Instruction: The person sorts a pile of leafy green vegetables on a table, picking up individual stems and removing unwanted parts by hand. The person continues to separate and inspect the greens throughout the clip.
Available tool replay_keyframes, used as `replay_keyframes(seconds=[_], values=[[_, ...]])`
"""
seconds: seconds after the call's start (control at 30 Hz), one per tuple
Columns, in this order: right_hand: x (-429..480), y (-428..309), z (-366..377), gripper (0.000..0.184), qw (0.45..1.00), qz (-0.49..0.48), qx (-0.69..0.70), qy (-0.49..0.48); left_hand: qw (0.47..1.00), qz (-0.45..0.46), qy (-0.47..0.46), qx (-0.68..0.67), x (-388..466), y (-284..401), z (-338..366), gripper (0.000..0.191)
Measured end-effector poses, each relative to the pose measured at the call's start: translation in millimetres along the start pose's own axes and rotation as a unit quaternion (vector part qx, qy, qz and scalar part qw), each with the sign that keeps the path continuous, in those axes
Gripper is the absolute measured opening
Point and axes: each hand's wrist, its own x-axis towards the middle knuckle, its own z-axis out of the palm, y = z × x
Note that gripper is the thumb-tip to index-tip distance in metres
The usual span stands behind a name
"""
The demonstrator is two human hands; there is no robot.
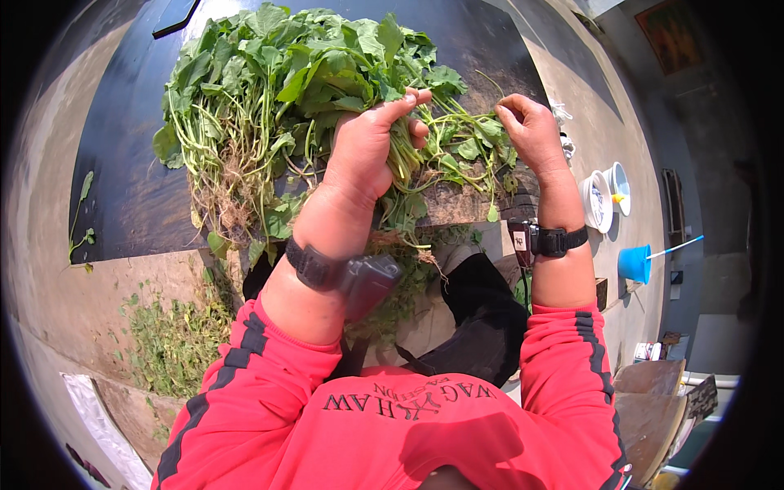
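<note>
My left hand (370,144) is closed around a bunch of leafy greens (404,160), its stems pointing down towards me. To the right, my right hand (531,130) pinches a thin green stem (490,80) between thumb and fingers. A big heap of the same greens (214,92), roots (229,184) still on many plants, lies left of and behind my left hand. Loose stems and small leaves (462,150) are spread between my two hands. Everything rests on a dark, worn board (131,177).
Discarded greenery (177,343) lies on the concrete floor at lower left, with more below the board's near edge. White tubs (597,202) and a blue bucket (634,263) with a stick stand at right. A flat dark object (174,18) sits on the board's far side.
</note>
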Motion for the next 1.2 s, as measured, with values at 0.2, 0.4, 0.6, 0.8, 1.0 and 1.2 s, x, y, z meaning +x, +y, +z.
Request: replay_keyframes(seconds=[0.2,0.4,0.6,0.8,1.0,1.2], values=[[20,-21,39,0.024,0.991,-0.025,-0.117,-0.067,0.979,-0.021,0.027,0.203,3,-9,3,0.023],[29,35,-37,0.018,0.986,0.143,0.087,0.018,0.971,0.005,0.061,0.23,4,-8,-2,0.028],[-1,42,-81,0.012,0.826,0.144,0.545,-0.003,0.992,-0.06,0.017,0.112,-3,-4,8,0.025],[-25,-31,-47,0.014,0.847,0.114,0.502,-0.136,0.988,-0.082,-0.062,0.116,-17,-23,31,0.025],[-38,-67,-25,0.019,0.872,0.057,0.46,-0.158,0.991,-0.079,-0.088,0.059,-12,-29,28,0.015],[-62,-76,-33,0.024,0.906,0.065,0.415,-0.052,0.997,-0.065,-0.042,0.029,-6,-30,21,0.012]])
